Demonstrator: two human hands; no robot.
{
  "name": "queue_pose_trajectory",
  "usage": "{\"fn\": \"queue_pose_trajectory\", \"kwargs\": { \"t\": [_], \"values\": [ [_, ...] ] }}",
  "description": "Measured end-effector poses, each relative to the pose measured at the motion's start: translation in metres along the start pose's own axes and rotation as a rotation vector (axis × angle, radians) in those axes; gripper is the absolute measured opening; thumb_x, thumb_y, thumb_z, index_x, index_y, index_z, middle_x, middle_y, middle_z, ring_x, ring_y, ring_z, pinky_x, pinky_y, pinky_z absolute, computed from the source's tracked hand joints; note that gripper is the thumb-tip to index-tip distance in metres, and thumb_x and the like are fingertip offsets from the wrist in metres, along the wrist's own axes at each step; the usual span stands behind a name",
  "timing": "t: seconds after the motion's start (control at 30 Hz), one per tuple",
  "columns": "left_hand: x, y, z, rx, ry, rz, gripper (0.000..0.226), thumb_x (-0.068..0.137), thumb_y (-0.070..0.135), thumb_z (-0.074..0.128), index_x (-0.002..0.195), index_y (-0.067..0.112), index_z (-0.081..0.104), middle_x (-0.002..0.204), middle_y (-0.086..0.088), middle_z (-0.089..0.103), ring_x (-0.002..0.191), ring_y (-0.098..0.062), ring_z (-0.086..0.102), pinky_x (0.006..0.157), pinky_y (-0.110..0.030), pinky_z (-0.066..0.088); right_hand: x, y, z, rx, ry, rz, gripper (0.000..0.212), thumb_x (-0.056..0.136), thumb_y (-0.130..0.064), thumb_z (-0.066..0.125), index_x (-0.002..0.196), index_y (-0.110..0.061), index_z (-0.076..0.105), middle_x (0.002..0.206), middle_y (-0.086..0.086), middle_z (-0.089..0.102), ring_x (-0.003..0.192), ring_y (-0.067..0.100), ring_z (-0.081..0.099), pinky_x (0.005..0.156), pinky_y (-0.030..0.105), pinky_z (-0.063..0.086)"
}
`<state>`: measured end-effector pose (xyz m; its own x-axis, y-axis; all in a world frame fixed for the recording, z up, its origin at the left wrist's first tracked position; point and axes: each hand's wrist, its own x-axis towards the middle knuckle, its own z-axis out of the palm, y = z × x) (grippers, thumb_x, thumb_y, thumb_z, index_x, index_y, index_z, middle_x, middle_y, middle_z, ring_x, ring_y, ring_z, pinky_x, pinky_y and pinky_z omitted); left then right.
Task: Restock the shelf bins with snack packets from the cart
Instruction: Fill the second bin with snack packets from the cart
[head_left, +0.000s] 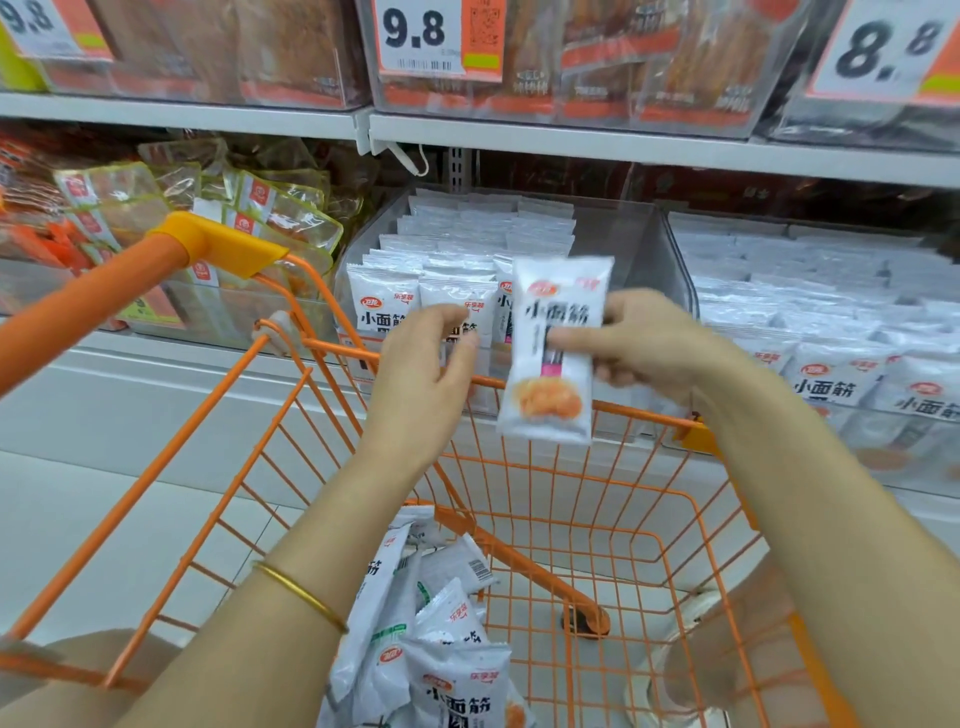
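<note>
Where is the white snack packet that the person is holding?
The snack packet is just right of centre in the head view, pinched in the right hand, above the far rim of the orange cart and in front of the clear shelf bin.

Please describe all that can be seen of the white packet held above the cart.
The white packet is a sealed pouch of glossy plastic-like film with crimped ends, black Chinese characters, a red logo near the top and an orange food picture near the bottom. It hangs nearly upright, facing the camera, over the far rim of the orange cart, before the clear shelf bin. The right hand pinches it at mid-height; the left hand is near but apart.
</note>
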<state>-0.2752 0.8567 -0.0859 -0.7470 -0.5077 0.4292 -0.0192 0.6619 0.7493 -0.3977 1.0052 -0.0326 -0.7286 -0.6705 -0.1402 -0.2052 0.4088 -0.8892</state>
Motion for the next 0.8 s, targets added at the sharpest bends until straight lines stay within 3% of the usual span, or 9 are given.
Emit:
{"fn": "queue_pose_trajectory", "kwargs": {
  "t": [0.13,0.27,0.4,0.53,0.63,0.7,0.8],
  "values": [
    [-0.001,-0.015,0.008,0.384,-0.187,0.206,0.04,0.09,0.011,0.055,0.131,0.013,0.052,0.136,-0.003,0.049,0.13,-0.019,0.036,0.109,-0.026,0.021,0.027,-0.014,-0.018,-0.018,0.328,-0.152,0.006,0.084,-0.014,0.069,0.085,-0.014,0.063,0.066,-0.004,0.064,0.036,-0.001,0.049,0.034,0.014,0.034],
    [-0.002,-0.02,0.011,0.47,-0.259,0.238,0.048,0.087,0.009,0.058,0.134,0.012,0.049,0.141,-0.007,0.044,0.135,-0.023,0.033,0.114,-0.033,0.017,0.06,-0.011,-0.007,-0.199,0.27,-0.072,0.015,0.079,-0.012,0.074,0.091,-0.013,0.065,0.072,0.001,0.066,0.05,0.011,0.058,0.036,0.016,0.041],
    [-0.003,-0.02,0.011,0.491,-0.261,0.24,0.049,0.089,0.011,0.056,0.136,0.015,0.046,0.146,-0.004,0.038,0.136,-0.02,0.028,0.114,-0.03,0.012,0.083,0.008,0.015,-0.269,0.2,0.122,0.021,0.074,-0.007,0.078,0.091,-0.001,0.067,0.073,0.013,0.068,0.063,0.026,0.068,0.06,0.037,0.059],
    [-0.003,-0.021,0.011,0.48,-0.258,0.241,0.049,0.089,0.012,0.057,0.137,0.016,0.046,0.148,-0.003,0.036,0.138,-0.02,0.026,0.115,-0.029,0.01,0.094,0.013,0.026,-0.228,0.228,0.165,0.019,0.074,-0.007,0.079,0.084,0.003,0.066,0.073,0.018,0.069,0.069,0.031,0.071,0.072,0.042,0.059],
    [-0.003,-0.022,0.01,0.482,-0.261,0.245,0.05,0.089,0.012,0.056,0.137,0.017,0.045,0.149,-0.002,0.034,0.139,-0.018,0.024,0.115,-0.026,0.007,0.095,0.013,0.031,-0.245,0.242,0.183,0.027,0.075,-0.009,0.078,0.095,0.004,0.067,0.084,0.018,0.071,0.072,0.029,0.071,0.074,0.042,0.059],
    [-0.002,-0.023,0.01,0.478,-0.265,0.241,0.05,0.089,0.012,0.056,0.138,0.018,0.044,0.149,-0.002,0.033,0.139,-0.018,0.024,0.115,-0.027,0.006,0.091,0.01,0.031,-0.245,0.235,0.194,0.028,0.075,-0.009,0.078,0.097,0.003,0.065,0.084,0.015,0.07,0.071,0.027,0.07,0.072,0.038,0.059],
    [-0.001,-0.024,0.008,0.472,-0.273,0.229,0.05,0.09,0.01,0.054,0.139,0.018,0.043,0.15,-0.001,0.032,0.14,-0.017,0.022,0.116,-0.028,0.007,0.083,0.004,0.025,-0.301,0.254,0.203,0.025,0.077,-0.011,0.078,0.077,-0.006,0.053,0.072,0.008,0.059,0.052,0.019,0.059,0.045,0.017,0.05]
  ]
}}
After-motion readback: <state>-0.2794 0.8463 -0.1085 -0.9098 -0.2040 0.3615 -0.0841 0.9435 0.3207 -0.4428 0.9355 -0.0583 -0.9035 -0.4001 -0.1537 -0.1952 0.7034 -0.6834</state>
